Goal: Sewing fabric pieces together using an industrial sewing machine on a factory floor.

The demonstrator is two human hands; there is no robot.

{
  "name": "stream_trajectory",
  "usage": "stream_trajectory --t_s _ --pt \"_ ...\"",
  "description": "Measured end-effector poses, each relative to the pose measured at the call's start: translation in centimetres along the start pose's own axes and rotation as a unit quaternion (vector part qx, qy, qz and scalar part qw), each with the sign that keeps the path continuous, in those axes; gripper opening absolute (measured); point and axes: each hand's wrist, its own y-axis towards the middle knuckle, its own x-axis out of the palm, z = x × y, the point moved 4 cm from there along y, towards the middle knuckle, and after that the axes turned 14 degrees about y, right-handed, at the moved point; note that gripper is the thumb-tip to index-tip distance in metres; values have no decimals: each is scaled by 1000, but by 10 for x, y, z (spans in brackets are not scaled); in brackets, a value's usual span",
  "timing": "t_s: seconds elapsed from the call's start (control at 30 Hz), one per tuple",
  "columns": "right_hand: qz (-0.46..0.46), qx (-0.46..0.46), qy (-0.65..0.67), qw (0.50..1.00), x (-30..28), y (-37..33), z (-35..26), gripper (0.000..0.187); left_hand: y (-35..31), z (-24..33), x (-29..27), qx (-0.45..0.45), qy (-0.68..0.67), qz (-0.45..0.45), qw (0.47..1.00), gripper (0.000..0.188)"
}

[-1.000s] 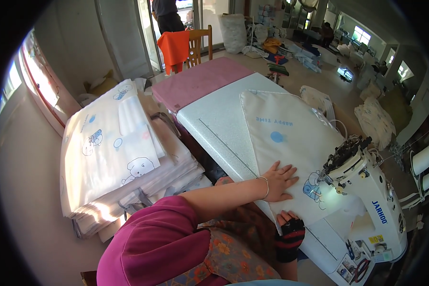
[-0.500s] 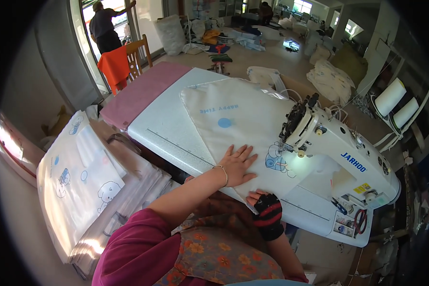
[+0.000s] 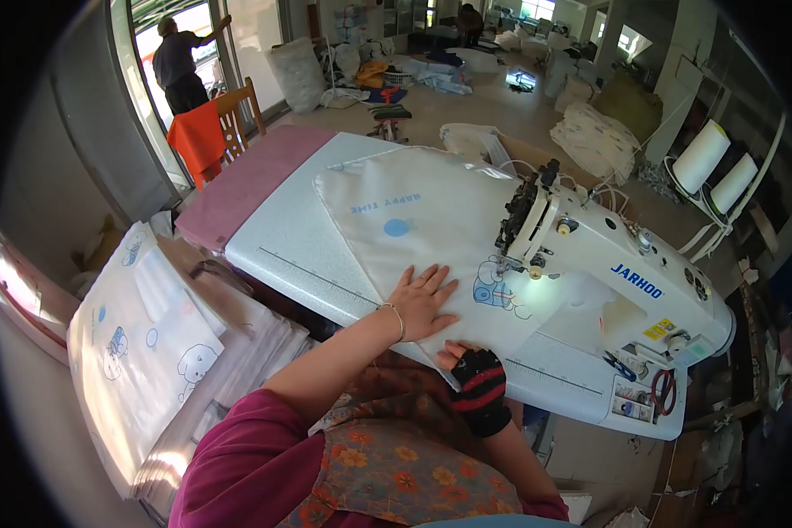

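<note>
A white fabric piece (image 3: 370,264) with blue prints lies across the sewing machine's pale table, its right part under the head of the white sewing machine (image 3: 590,251). A lit lamp shines beside the needle area, next to a printed blue bear. My left hand (image 3: 421,304) rests flat on the fabric, fingers spread, left of the needle. At the near edge, my right hand (image 3: 477,387), in a black and red fingerless glove, has its fingers bent over the fabric's corner and pinches it. Its thumb is hidden.
A stack of printed white pieces (image 3: 150,343) stands at my left. Red-handled scissors (image 3: 663,392), small snips (image 3: 620,366) and a parts tray (image 3: 632,405) sit at the table's right end. Thread cones (image 3: 702,157) stand behind the machine. Another person (image 3: 180,66) stands by the door.
The whole view has shifted slightly, so things appear a little further left. My right fingers look a bit more bent at the corner; my left hand and the fabric keep their places.
</note>
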Motion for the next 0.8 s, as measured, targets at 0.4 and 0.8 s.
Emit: stream_trajectory --t_s 0.4,0.8 --pt "-10 -16 28 999 8 -8 8 24 -1 1 -5 1 6 -1 1000 66" --pt "2 -15 36 999 8 -11 10 23 0 2 -5 2 5 9 1000 66"
